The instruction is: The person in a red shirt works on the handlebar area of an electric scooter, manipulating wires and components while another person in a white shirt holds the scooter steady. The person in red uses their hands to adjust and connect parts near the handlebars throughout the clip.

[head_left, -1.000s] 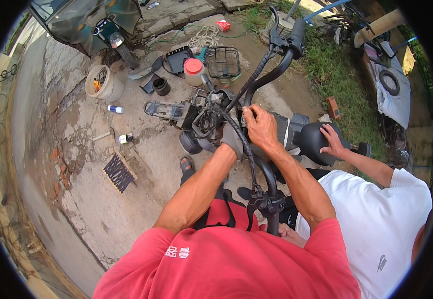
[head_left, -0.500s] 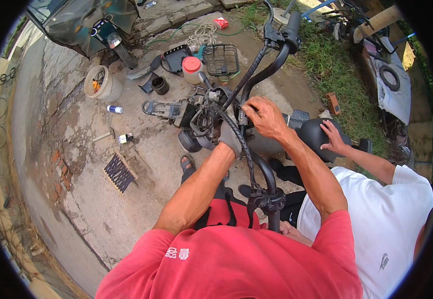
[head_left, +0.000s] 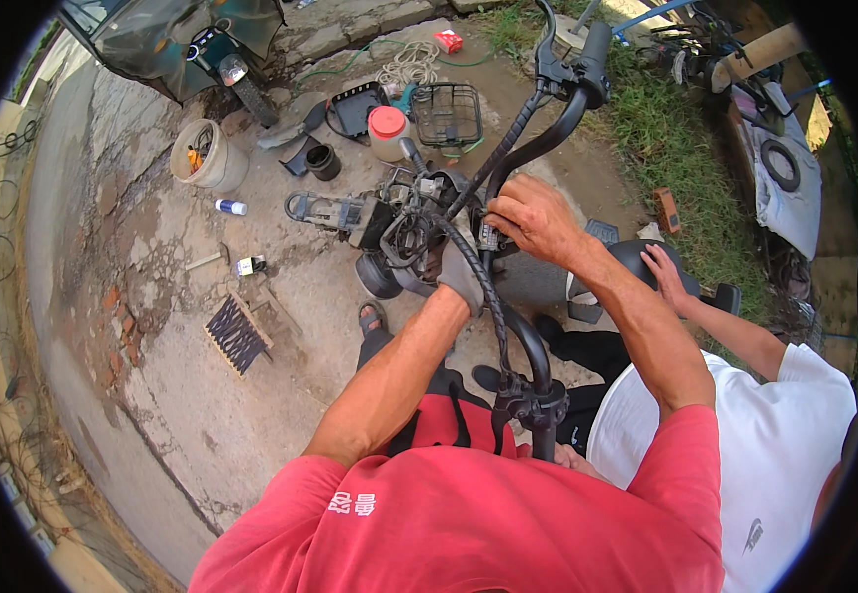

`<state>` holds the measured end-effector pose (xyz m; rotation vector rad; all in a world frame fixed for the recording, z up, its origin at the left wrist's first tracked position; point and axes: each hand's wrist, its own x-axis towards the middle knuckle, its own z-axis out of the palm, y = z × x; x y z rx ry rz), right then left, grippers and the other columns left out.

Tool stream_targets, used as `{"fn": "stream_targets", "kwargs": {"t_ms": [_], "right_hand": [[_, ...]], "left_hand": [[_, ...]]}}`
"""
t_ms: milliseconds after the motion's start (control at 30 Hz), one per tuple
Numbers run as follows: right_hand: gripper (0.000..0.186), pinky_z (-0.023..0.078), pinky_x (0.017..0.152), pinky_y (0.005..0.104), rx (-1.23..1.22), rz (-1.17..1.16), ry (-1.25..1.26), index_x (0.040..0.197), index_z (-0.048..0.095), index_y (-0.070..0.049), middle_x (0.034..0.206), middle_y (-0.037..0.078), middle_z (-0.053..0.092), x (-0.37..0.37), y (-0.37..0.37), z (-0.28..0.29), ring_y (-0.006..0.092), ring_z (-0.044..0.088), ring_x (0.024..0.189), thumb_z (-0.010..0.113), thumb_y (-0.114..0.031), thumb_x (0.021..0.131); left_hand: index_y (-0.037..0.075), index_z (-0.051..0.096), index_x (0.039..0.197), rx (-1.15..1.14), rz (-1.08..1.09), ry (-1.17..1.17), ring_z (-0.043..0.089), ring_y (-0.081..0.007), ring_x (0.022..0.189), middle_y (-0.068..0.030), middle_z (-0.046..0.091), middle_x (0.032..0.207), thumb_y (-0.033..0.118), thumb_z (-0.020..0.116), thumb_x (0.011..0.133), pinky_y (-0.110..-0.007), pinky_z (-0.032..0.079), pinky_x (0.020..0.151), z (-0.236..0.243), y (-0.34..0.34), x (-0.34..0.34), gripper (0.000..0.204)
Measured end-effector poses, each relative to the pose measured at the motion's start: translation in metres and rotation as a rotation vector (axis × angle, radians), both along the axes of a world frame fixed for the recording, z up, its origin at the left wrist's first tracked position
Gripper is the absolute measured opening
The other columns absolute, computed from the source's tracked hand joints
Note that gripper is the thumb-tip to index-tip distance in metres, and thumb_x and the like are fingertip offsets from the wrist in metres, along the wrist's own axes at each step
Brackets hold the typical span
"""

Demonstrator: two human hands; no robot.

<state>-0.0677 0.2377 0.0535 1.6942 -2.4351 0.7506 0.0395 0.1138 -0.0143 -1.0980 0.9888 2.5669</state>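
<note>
A motorbike or scooter stands before me with its front stripped down and its wiring and frame (head_left: 404,232) bare. Its black handlebar (head_left: 538,138) runs from the upper right down to a grip near my waist, with a wrapped cable (head_left: 476,272) beside it. My left hand (head_left: 461,281), in a grey glove, reaches in behind that cable; its fingers are hidden among the parts. Bare and curled, my right hand (head_left: 536,215) is at the handlebar's middle by the metal clamp (head_left: 489,237), fingertips pressed together. Whatever lies between them is too small to make out.
A co-worker in a white shirt (head_left: 745,435) stands at my right, one hand on the black seat (head_left: 637,259). Beyond the bike are a white bucket (head_left: 214,163), a red-lidded jar (head_left: 387,133) and a wire basket (head_left: 449,114). A hammer (head_left: 210,259) lies left.
My right hand stays at the handlebar's middle, its forearm and elbow swung slightly outward to the right. The co-worker's hand remains by the seat. The whole view has shifted a little.
</note>
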Motion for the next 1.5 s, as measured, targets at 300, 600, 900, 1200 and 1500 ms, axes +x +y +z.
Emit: {"fn": "stream_targets", "kwargs": {"t_ms": [300, 600, 900, 1200, 1500], "right_hand": [[0.023, 0.052, 0.075, 0.0418, 0.068, 0.272, 0.217, 0.088, 0.062, -0.011, 0.087, 0.004, 0.054, -0.027, -0.005, 0.014, 0.0263, 0.059, 0.088, 0.080, -0.023, 0.080], [0.024, 0.049, 0.070, 0.0467, 0.078, -0.018, 0.050, 0.085, 0.061, -0.009, 0.083, 0.009, 0.053, 0.000, -0.003, -0.002, 0.0319, 0.059, 0.080, 0.075, -0.027, 0.091], [0.027, 0.050, 0.070, 0.0438, 0.102, 0.216, 0.168, 0.085, 0.057, -0.009, 0.084, 0.007, 0.051, -0.024, -0.009, 0.005, 0.0288, 0.059, 0.084, 0.076, -0.027, 0.089], [0.027, 0.050, 0.068, 0.0459, 0.132, 0.136, 0.088, 0.083, 0.056, -0.009, 0.084, 0.009, 0.052, -0.015, -0.009, 0.003, 0.0320, 0.059, 0.078, 0.075, -0.025, 0.091], [0.025, 0.047, 0.068, 0.0477, 0.048, 0.217, 0.064, 0.086, 0.057, -0.007, 0.083, 0.011, 0.051, -0.022, -0.008, -0.001, 0.0344, 0.058, 0.077, 0.075, -0.023, 0.092]], "left_hand": [[0.016, 0.064, 0.120, 0.088, 0.070, 0.139, 0.069, -0.0159, 0.064, -0.0019, 0.072, 0.094, 0.067, 0.041, 0.106, -0.027, 0.053, 0.045, 0.007, 0.001, -0.004, 0.058], [0.016, 0.065, 0.119, 0.059, 0.114, 0.081, 0.066, -0.0146, 0.060, -0.0014, 0.071, 0.087, 0.069, 0.043, 0.104, -0.028, 0.052, 0.043, 0.003, 0.003, -0.005, 0.059], [0.014, 0.064, 0.120, 0.184, 0.141, 0.212, 0.071, -0.0149, 0.066, -0.0051, 0.073, 0.093, 0.063, 0.040, 0.107, -0.026, 0.051, 0.042, -0.001, 0.006, -0.005, 0.056], [0.015, 0.063, 0.121, 0.151, 0.120, 0.136, 0.070, -0.0136, 0.068, -0.0032, 0.073, 0.096, 0.056, 0.040, 0.110, -0.025, 0.052, 0.044, 0.002, 0.003, -0.005, 0.048], [0.013, 0.062, 0.124, 0.086, 0.054, 0.089, 0.073, -0.0176, 0.068, -0.0057, 0.074, 0.092, 0.061, 0.038, 0.109, -0.028, 0.056, 0.044, -0.003, 0.003, -0.002, 0.056]]}}
